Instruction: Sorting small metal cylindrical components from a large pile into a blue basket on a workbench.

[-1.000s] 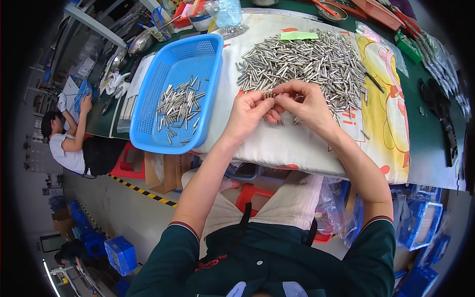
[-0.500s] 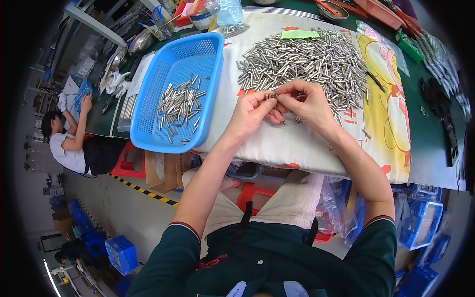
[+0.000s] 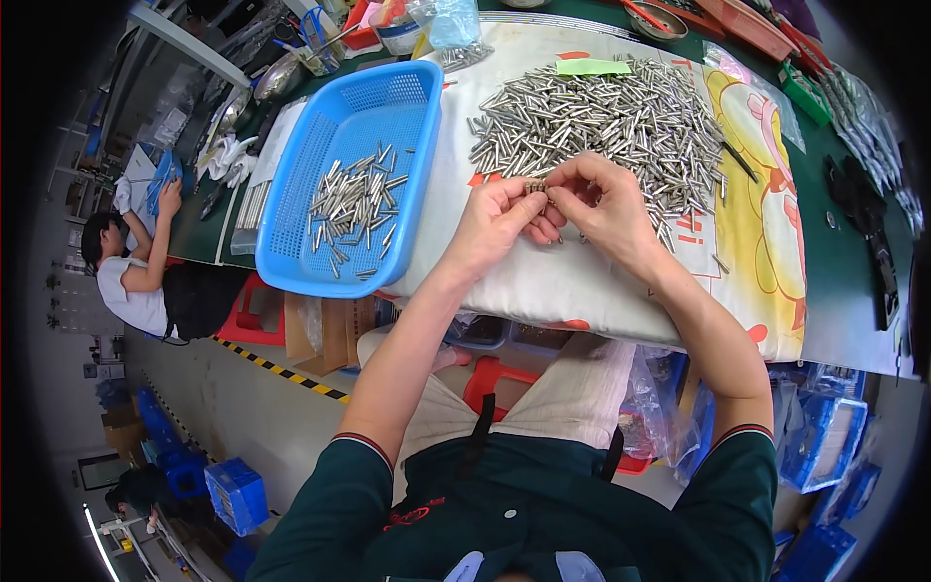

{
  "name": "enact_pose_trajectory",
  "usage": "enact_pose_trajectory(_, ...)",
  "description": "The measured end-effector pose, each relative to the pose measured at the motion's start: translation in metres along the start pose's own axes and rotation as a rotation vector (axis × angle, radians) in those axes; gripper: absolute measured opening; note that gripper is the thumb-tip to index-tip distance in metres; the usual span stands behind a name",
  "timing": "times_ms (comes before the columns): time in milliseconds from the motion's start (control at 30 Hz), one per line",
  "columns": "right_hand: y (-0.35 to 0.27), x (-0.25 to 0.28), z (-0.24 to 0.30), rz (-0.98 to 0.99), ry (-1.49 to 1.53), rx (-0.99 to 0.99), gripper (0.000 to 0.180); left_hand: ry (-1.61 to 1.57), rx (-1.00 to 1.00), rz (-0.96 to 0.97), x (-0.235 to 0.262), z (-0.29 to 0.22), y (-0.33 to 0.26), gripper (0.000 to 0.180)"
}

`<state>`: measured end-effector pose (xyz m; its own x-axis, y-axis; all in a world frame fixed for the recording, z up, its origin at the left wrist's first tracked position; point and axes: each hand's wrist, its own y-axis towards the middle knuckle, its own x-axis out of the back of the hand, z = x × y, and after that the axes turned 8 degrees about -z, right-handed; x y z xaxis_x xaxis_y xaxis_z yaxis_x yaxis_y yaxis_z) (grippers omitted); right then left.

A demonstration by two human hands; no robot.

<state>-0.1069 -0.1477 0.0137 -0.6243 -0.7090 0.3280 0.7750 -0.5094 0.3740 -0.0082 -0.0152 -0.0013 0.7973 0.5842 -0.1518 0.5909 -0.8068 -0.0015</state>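
Between my two hands, close together at the near edge of a large heap of metal pins [image 3: 592, 121], a few short metal pins [image 3: 534, 188] stand side by side. My left hand [image 3: 499, 218] is closed on them, thumb and fingers pinching. With thumb and forefinger bent together, my right hand [image 3: 601, 199] touches the same small row; whether it grips a pin of its own is hidden by its fingers. To the left, a blue plastic basket [image 3: 274, 233] holds a smaller pile of loose metal pins [image 3: 359, 209].
A pale printed cloth [image 3: 543, 291] covers the green table. A dark slim tool [image 3: 739, 162] lies right of the heap, and a green paper slip [image 3: 593, 67] rests on it. White gloves [image 3: 229, 163] lie beyond the basket. Another person [image 3: 136, 281] works at the far left.
My right hand's fingers have shifted slightly against the pins held in my left hand. The whole view has moved a little; the heap and basket look the same.
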Motion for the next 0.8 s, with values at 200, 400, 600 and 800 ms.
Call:
enact_pose_trajectory(200,0.0002,0.0006,-0.0002,0.008,-0.008,0.001,0.009,-0.009,0.008,0.007,-0.0005,-0.0013,-0.0003,0.018)
enact_pose_trajectory(400,0.0002,-0.0002,-0.0009,0.017,0.011,-0.017,0.009,-0.003,0.01,0.012,0.0001,-0.0006,0.0,0.018)
enact_pose_trajectory(600,0.0003,0.0008,-0.0001,0.024,0.014,-0.022,0.009,-0.003,0.013,0.008,-0.0004,-0.0003,0.0,0.018)
enact_pose_trajectory(800,0.0006,0.0035,0.0043,0.055,0.023,-0.039,0.008,0.006,-0.008,0.002,0.0006,0.001,-0.0007,0.018)
